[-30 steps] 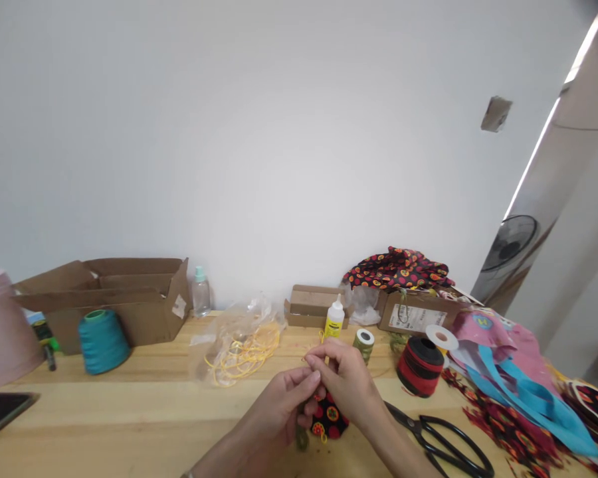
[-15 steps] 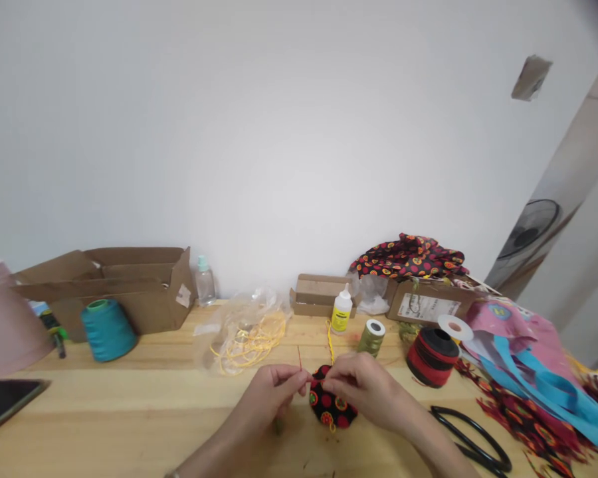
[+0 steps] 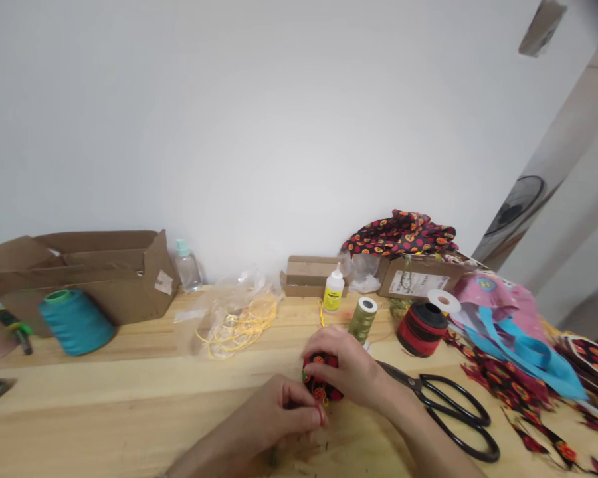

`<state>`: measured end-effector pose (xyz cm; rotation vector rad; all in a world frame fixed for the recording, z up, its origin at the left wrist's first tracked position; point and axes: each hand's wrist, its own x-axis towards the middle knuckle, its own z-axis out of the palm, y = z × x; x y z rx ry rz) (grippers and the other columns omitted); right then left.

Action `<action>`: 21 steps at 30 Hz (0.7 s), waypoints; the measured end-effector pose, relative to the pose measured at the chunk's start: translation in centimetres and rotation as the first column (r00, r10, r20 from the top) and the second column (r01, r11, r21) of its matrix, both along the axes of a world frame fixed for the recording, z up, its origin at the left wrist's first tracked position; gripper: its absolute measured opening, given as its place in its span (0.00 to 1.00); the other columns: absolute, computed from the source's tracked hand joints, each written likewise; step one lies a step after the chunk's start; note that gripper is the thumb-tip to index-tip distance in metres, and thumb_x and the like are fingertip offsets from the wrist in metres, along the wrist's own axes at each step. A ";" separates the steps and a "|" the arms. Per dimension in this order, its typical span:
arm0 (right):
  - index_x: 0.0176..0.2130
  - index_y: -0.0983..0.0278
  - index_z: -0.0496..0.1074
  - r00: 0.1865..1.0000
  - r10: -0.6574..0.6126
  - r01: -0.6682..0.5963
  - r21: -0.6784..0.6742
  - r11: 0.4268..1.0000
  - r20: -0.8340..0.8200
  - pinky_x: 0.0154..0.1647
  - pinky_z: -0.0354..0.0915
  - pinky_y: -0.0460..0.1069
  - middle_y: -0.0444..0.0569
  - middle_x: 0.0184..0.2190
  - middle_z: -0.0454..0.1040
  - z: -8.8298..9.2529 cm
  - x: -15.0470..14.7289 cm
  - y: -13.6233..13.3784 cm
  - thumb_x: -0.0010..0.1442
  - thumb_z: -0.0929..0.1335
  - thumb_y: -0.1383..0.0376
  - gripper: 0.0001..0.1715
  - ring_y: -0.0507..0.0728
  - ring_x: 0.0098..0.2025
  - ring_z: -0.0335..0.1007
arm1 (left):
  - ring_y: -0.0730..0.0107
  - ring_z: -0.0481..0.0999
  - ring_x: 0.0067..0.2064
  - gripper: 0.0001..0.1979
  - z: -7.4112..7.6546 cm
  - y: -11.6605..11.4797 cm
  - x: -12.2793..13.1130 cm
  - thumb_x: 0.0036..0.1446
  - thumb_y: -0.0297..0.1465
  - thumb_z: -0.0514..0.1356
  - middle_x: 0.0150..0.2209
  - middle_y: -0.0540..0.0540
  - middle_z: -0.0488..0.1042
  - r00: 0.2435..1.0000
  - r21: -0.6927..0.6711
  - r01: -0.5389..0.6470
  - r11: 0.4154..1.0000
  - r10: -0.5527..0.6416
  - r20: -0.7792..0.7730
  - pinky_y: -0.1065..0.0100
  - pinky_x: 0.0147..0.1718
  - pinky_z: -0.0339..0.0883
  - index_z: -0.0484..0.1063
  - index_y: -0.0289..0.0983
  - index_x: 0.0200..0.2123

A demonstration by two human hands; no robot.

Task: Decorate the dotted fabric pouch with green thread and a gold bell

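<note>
My right hand is closed around a small rounded piece of black fabric printed with red and yellow motifs; part of it is hidden under the fingers. At its lower left, my left hand pinches a red thread between thumb and forefinger. A yellow braided cord shows beyond the right hand, and a short yellow loop hangs at the fabric's near edge. Black-handled scissors lie beside my right forearm.
Behind the hands stand a glue bottle, an olive thread spool and a small cardboard box. Yellow cord lies in clear plastic. A teal thread cone is at left; a red-and-black spool and blue ribbon are at right.
My right hand has gone from pinching at the red thread to gripping the patterned fabric piece. The left hand has come nearer with the thread. The view has shifted, showing more of the scissors.
</note>
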<state>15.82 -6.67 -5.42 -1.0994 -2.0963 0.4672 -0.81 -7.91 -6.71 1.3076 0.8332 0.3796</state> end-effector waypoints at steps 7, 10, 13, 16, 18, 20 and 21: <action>0.18 0.65 0.70 0.973 -0.230 0.223 -0.223 0.949 -0.007 0.18 0.50 0.43 0.41 0.15 0.62 1.1 1.3 -1.7 0.55 0.62 0.61 0.18 0.48 0.19 0.54 | 0.85 0.46 0.13 0.13 -0.5 0.6 0.2 0.40 0.37 0.62 0.12 0.56 0.59 0.987 -0.129 -0.092 0.987 0.108 0.123 0.73 0.14 0.35 0.71 0.31 0.20; 0.21 0.65 0.73 0.972 -0.196 0.131 -0.394 0.910 -0.131 0.18 0.50 0.43 0.41 0.17 0.64 0.5 0.8 -3.0 0.52 0.64 0.61 0.14 0.48 0.19 0.55 | 0.85 0.47 0.13 0.13 -0.6 0.6 0.3 0.40 0.37 0.62 0.11 0.57 0.57 0.988 -0.103 -0.089 0.991 0.101 0.120 0.73 0.14 0.36 0.69 0.32 0.17; 0.25 0.66 0.75 0.879 -0.274 0.048 -0.498 0.866 -0.391 0.20 0.54 0.43 0.42 0.18 0.68 -0.5 -0.1 -3.6 0.47 0.67 0.61 0.10 0.48 0.20 0.58 | 0.84 0.48 0.13 0.11 -0.6 0.3 0.4 0.41 0.35 0.61 0.11 0.58 0.56 0.991 -0.061 -0.083 0.995 0.089 0.097 0.73 0.14 0.37 0.69 0.33 0.17; 0.22 0.67 0.75 0.773 -0.355 0.022 -0.537 0.844 -0.526 0.20 0.56 0.43 0.43 0.16 0.68 -1.5 -0.5 -3.4 0.43 0.70 0.60 0.11 0.48 0.19 0.58 | 0.84 0.48 0.13 0.10 -0.6 0.2 0.5 0.41 0.34 0.60 0.11 0.58 0.56 0.993 -0.013 -0.112 0.994 0.112 0.039 0.73 0.14 0.38 0.69 0.33 0.17; 0.22 0.67 0.75 0.745 -0.402 0.066 -0.541 0.838 -0.532 0.19 0.57 0.43 0.44 0.16 0.69 -1.9 -0.6 -3.3 0.41 0.71 0.61 0.10 0.48 0.18 0.59 | 0.84 0.48 0.13 0.10 -0.8 0.2 0.5 0.42 0.34 0.59 0.11 0.58 0.57 0.989 0.025 -0.149 0.988 0.150 -0.001 0.74 0.14 0.38 0.69 0.33 0.17; 0.22 0.67 0.75 0.741 -0.438 0.145 -0.515 0.845 -0.509 0.18 0.57 0.43 0.44 0.16 0.70 -2.3 -0.6 -3.2 0.40 0.71 0.63 0.08 0.48 0.17 0.58 | 0.83 0.48 0.13 0.09 -1.2 0.3 0.5 0.41 0.34 0.59 0.11 0.58 0.57 0.982 0.058 -0.187 0.981 0.188 -0.020 0.74 0.14 0.39 0.70 0.32 0.20; 0.22 0.67 0.75 0.747 -0.447 0.192 -0.484 0.854 -0.492 0.17 0.56 0.43 0.44 0.16 0.70 -2.4 -0.5 -3.3 0.40 0.71 0.64 0.07 0.48 0.17 0.58 | 0.83 0.49 0.14 0.09 -1.4 0.4 0.5 0.41 0.34 0.59 0.11 0.58 0.58 0.979 0.063 -0.203 0.977 0.205 -0.024 0.75 0.13 0.39 0.71 0.32 0.21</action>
